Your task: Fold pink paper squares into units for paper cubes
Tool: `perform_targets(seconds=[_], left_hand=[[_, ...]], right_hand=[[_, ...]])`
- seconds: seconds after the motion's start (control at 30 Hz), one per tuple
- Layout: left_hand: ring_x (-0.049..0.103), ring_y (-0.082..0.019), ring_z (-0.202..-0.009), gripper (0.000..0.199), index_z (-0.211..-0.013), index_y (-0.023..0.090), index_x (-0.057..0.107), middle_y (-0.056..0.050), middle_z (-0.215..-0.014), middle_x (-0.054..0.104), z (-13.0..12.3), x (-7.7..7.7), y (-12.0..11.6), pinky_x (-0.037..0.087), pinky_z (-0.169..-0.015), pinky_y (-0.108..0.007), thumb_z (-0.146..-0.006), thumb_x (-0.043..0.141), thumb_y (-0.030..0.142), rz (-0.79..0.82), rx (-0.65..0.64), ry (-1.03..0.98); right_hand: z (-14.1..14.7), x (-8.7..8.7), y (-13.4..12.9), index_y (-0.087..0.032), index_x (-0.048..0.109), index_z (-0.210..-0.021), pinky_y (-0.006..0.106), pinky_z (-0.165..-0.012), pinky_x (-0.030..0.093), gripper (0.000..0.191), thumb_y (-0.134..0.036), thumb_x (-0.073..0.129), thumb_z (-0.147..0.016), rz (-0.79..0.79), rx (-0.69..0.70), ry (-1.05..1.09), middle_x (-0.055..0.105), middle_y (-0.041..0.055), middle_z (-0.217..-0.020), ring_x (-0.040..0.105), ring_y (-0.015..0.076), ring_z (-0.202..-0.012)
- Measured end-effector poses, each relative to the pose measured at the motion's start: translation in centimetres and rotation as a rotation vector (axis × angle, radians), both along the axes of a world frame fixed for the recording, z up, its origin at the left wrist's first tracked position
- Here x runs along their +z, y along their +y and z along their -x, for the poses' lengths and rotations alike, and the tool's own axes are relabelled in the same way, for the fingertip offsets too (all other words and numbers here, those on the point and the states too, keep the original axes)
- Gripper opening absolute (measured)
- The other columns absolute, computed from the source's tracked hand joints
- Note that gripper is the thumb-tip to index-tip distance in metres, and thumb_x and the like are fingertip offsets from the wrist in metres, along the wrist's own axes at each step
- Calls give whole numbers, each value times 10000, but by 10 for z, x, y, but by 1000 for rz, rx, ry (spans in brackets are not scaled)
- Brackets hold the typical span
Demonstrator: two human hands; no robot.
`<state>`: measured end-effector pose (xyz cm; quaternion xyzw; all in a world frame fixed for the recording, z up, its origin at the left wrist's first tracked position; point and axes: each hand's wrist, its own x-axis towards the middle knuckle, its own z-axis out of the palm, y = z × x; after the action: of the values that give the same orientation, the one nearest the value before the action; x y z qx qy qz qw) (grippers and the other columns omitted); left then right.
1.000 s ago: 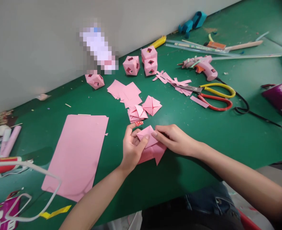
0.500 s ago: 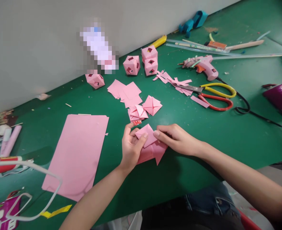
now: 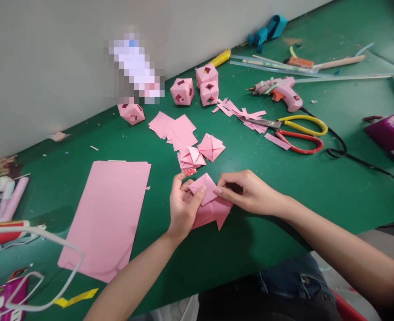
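A small folded pink paper [image 3: 204,187] is held between both hands, low in the middle of the head view. My left hand [image 3: 185,205] pinches its left side, thumb on top and fingers behind. The thumb and forefinger of my right hand [image 3: 246,191] close on its right corner. Beneath it lie larger folded pink pieces [image 3: 213,213] with a pointed flap. Just beyond the hands sit folded pink squares [image 3: 211,147] and a stack of similar ones [image 3: 192,157]. Flat pink squares [image 3: 180,129] lie behind these.
Pink sheets [image 3: 108,214] lie at the left. Open paper shapes [image 3: 182,92] stand near the wall. Scissors [image 3: 304,133], pink strips [image 3: 242,116] and a glue gun [image 3: 280,91] with its black cord are at the right. A white cable [image 3: 72,278] loops at lower left.
The fingers of my right hand have bent slightly more at the paper's right corner. The camera view has shifted a little; the held paper stays in nearly the same place.
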<state>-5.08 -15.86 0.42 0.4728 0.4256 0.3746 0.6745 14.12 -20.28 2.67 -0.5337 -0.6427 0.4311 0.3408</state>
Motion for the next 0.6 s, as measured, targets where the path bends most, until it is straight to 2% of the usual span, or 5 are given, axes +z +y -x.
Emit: perform_targets(seconds=[0.17,0.27,0.4,0.6], left_hand=[[661,-105,-741,474,-1206,262,493,20,-903,636,1,-1,-1,543,-678,-201,-823,771,295,-23,-9,28],[686,-124,-805,518,-1233,276,463,28,-909,635,0,-1,-2,556,-745,-230,-820,773,312,-30,9,45],[675,-119,-760,559,-1262,260,424,38,-838,633,-2,1,-4,545,-728,-227,-827,771,317,-54,-35,66],[656,-112,-763,540,-1259,244,431,25,-859,657,-1,1,-6,518,-723,-216,-838,763,311,-86,-80,110]], right_hand=[[-1,-1,0,-184,627,-784,236,-546,344,232,-310,555,-965,-23,-9,-10,602,-30,-616,481,104,-541],[2,-1,2,-186,681,-857,238,-575,403,196,-331,588,-949,-12,-85,24,679,-4,-692,557,117,-579],[7,-2,5,-180,724,-914,258,-630,475,223,-388,643,-914,1,-202,147,742,46,-854,640,157,-704],[9,-2,6,-162,688,-776,252,-564,427,309,-449,667,-889,63,-239,261,658,13,-689,562,134,-611]])
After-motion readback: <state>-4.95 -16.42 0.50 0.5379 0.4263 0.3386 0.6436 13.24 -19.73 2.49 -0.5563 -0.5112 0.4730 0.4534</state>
